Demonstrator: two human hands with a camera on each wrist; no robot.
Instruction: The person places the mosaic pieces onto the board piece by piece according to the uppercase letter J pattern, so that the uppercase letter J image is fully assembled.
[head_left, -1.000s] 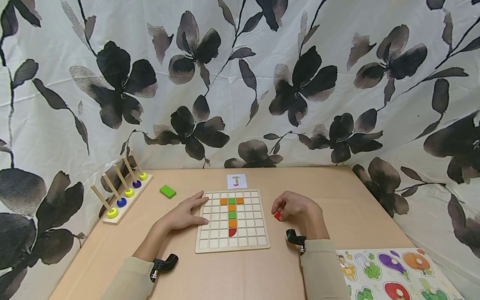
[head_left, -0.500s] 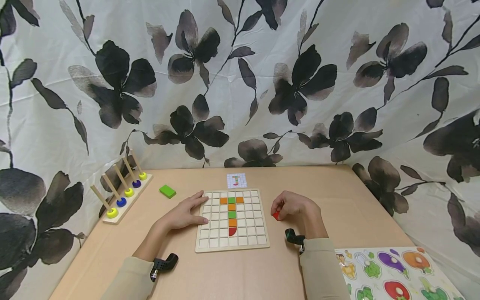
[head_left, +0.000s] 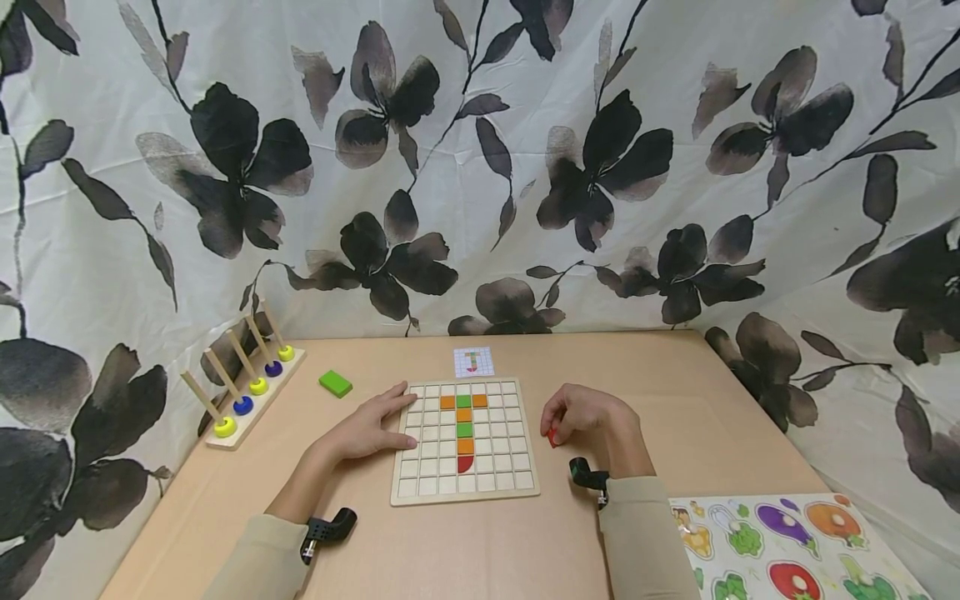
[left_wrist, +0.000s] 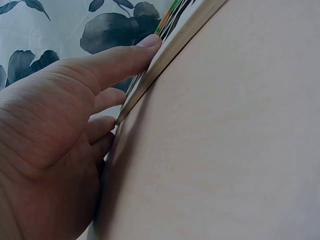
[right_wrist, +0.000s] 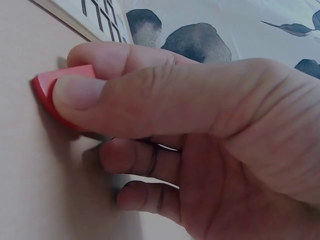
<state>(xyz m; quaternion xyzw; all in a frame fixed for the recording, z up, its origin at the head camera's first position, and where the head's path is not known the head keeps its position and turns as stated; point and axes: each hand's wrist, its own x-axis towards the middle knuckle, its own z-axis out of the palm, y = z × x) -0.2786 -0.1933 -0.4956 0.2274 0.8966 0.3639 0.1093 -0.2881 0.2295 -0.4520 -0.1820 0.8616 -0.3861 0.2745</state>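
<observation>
A wooden grid board (head_left: 498,483) lies mid-table, with orange and green square tiles (head_left: 465,430) in a T shape and a red curved-edge tile (head_left: 466,463) below them. My left hand (head_left: 367,427) rests at the board's left side, fingers extended; in the left wrist view the thumb (left_wrist: 149,42) touches the board's edge. Right of the board, my right hand (head_left: 592,417) pinches a red quarter-circle tile (right_wrist: 62,74) between thumb and index finger, close over the table. The thumb covers part of that tile, and the other fingers are loosely bent.
A pattern card (head_left: 474,362) lies behind the board. At left are a green block (head_left: 335,383) and a peg rack (head_left: 258,408) with yellow and blue rings. A vegetable picture board (head_left: 780,542) sits front right. Floral cloth (head_left: 480,167) hangs behind the table.
The red tile has turned slightly between my right fingers, and that hand has shifted a touch to the left. My left hand stays put on the board.
</observation>
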